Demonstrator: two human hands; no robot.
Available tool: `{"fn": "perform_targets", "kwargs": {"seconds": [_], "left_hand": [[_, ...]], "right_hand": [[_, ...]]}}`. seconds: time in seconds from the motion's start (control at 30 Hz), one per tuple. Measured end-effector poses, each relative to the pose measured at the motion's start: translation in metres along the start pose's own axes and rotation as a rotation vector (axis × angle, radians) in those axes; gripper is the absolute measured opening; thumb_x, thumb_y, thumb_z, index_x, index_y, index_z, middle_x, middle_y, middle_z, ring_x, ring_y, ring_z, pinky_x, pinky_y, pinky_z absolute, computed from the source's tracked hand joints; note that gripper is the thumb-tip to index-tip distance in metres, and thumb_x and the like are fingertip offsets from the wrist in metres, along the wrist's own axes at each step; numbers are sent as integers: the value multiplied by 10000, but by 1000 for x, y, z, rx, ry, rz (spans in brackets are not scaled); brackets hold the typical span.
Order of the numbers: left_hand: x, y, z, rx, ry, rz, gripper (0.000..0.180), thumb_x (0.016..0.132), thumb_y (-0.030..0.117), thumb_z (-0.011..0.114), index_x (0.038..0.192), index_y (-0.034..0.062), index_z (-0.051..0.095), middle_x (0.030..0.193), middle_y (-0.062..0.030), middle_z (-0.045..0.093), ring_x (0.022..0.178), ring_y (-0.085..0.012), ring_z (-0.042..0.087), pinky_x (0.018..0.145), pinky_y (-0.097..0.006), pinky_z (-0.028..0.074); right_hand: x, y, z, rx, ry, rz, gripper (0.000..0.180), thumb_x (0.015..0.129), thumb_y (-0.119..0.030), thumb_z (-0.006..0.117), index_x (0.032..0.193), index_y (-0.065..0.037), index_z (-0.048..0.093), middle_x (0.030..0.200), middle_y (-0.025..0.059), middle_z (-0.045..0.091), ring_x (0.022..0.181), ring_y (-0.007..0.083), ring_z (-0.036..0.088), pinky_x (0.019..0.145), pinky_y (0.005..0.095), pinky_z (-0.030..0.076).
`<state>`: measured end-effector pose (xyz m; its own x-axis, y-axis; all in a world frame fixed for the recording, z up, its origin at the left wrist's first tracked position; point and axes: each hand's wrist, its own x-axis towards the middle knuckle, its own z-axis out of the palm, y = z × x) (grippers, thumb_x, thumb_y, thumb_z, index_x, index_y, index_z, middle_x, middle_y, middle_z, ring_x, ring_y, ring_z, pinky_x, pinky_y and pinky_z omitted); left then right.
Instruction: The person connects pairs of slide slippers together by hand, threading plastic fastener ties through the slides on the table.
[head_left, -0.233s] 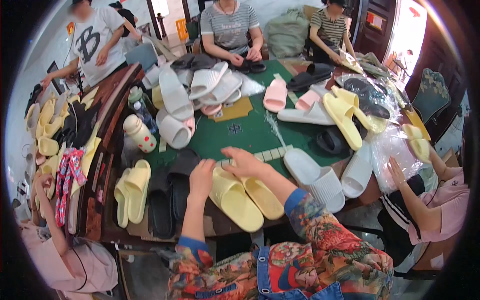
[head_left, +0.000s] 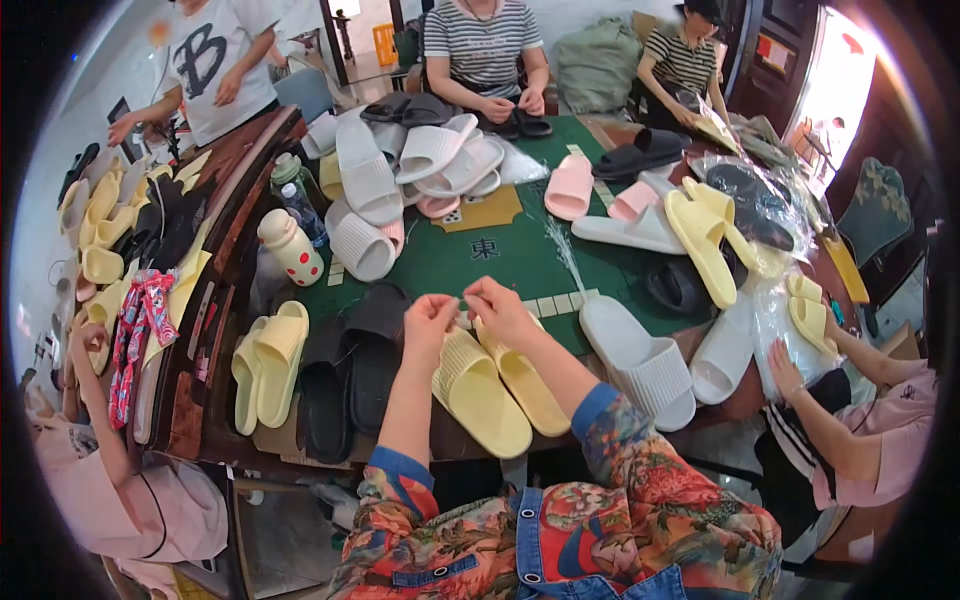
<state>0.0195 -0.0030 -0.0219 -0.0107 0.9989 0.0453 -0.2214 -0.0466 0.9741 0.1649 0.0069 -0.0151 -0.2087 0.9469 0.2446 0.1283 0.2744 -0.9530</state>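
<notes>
Above the far ends of a pair of yellow slippers (head_left: 485, 405), my two hands are close together with the fingertips pinched. My left hand (head_left: 430, 322) is closed, thumb against fingers. Facing it, my right hand (head_left: 500, 312) is pinched too. Whatever thin or small thing may be between the fingertips is too small to make out. To the left of the yellow pair lie black slippers (head_left: 378, 350), and beyond them another yellow pair (head_left: 272, 365). A grey slipper (head_left: 635, 360) with a ribbed strap lies to the right of my hands.
A heap of grey and pink slippers (head_left: 430, 160) covers the far left of the green table (head_left: 450, 250). A white dotted bottle (head_left: 290, 248) stands beside it. Clear plastic bags (head_left: 775, 300) lie at the right. Co-workers sit or stand around; one hand (head_left: 785, 368) rests near the bags.
My hands have come together above the yellow slippers, and their fingers, spread before, are now pinched. The whole view has shifted slightly.
</notes>
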Motion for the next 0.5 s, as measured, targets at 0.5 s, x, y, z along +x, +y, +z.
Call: {"fn": "perform_targets", "kwargs": {"seconds": [0.5], "left_hand": [[-14, -21, 1, -384, 58, -31, 100, 800, 42, 624, 890, 28, 585, 787, -18, 585, 620, -89, 528, 549, -205, 413]], "right_hand": [[-5, 12, 2, 62, -70, 43, 76, 872, -80, 518, 857, -5, 516, 737, 8, 548, 705, 76, 535, 631, 210, 437]]}}
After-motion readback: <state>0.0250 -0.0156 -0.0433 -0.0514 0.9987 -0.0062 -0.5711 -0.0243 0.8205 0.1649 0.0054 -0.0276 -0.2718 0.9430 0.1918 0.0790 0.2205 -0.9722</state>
